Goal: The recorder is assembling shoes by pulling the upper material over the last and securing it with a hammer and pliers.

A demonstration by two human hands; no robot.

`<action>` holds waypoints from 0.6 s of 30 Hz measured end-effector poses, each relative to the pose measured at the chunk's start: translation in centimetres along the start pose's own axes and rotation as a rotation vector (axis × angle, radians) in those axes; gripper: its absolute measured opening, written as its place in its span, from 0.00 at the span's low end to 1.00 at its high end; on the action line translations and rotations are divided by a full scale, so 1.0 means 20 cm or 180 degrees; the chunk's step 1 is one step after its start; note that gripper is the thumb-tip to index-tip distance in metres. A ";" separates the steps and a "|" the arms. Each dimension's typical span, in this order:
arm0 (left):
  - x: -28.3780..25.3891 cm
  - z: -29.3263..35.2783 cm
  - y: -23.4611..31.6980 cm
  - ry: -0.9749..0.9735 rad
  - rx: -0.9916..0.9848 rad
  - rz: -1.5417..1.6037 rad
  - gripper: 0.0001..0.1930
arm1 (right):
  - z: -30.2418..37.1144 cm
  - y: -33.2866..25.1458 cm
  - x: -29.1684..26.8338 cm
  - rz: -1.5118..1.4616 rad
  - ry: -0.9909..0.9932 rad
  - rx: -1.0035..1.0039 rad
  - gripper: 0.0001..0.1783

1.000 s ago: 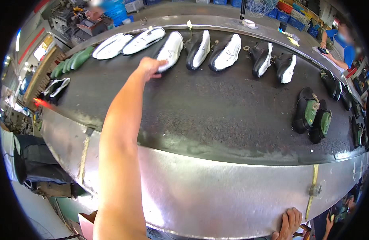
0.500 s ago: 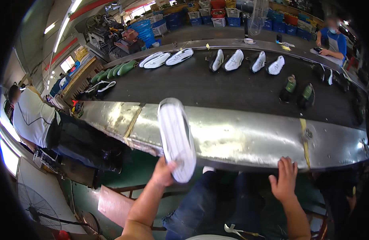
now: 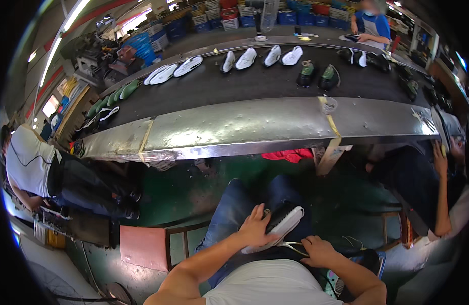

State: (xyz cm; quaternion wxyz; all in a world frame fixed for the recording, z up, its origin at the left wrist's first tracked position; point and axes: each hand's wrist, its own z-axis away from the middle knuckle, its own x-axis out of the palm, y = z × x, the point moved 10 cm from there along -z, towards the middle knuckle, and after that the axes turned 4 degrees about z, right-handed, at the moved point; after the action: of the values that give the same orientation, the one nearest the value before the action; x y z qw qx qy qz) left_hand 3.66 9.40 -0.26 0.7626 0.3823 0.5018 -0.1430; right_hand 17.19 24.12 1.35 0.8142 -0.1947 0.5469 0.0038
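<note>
Left hand (image 3: 253,229): fingers and thumb parted, laid around the side of a black-uppered shoe with a white sole-edge band (image 3: 283,217), holding it.
The shoe: at the lap, tilted, one end toward the bench, the other toward the person's body.
Right hand (image 3: 318,251): fingers bent, beside the shoe, next to a thin, pale, looped object (image 3: 294,246); whether it pinches this, cannot tell.
Beneath: blue denim trousers (image 3: 222,206); white shirt (image 3: 267,282).
To the person's left: low stool with a flat, salmon-coloured seat (image 3: 143,247).
Ahead: long bench with black belt surface (image 3: 219,91) and broad, bright metal near edge (image 3: 244,119), bearing:
– near edge, right of centre: small, clear round cup (image 3: 328,105), beside a yellow tape strip (image 3: 334,126).
– left end: row of elongated green forms (image 3: 128,89); in front, a black shoe with white trim (image 3: 108,114).
– far edge, left of centre: group of white, sole-shaped pieces (image 3: 187,66).
– far edge, centre: four white-faced shoes (image 3: 245,59), in two pairs.
– right of centre: two black shoes with green tops (image 3: 329,77), side by side.
– right end: further dark shoes (image 3: 408,85).
Under the bench: crumpled red cloth (image 3: 290,155).
Co-workers: one left (image 3: 31,157), one right (image 3: 407,178), one beyond the far edge (image 3: 374,28).
</note>
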 end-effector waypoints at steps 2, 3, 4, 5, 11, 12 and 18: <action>0.00 -0.24 0.12 -0.0416 -0.0116 0.0860 0.53 | 0.01 0.02 0.02 -0.0019 -0.0018 0.0109 0.39; -0.02 -0.31 0.17 -0.0621 -0.0565 0.0510 0.54 | 0.00 0.04 0.03 -0.0189 -0.0109 0.0191 0.38; 0.01 -0.41 0.16 -0.0668 -0.0545 0.0600 0.52 | 0.00 0.07 0.03 -0.0341 -0.0212 0.0253 0.37; 0.05 -0.51 0.10 -0.0685 -0.0413 0.0646 0.49 | 0.00 0.10 0.04 -0.0334 -0.0277 0.0281 0.37; -0.33 -0.38 -0.06 0.0545 0.0098 0.5058 0.46 | 0.21 0.32 0.13 -0.2468 0.0023 0.0626 0.23; -0.38 -0.31 -0.06 0.0533 0.0045 0.4832 0.46 | 0.23 0.29 0.13 -0.2477 -0.0038 0.0627 0.23; -0.36 -0.15 -0.10 0.0519 0.0210 0.4051 0.38 | 0.03 0.02 -0.21 -0.2591 0.0338 0.0514 0.17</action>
State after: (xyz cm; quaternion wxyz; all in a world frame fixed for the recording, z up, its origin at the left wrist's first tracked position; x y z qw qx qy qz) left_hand -2.78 9.09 4.67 0.6455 0.6383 0.2285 0.3517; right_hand 15.96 25.51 5.29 0.7326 -0.3305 0.4651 -0.3712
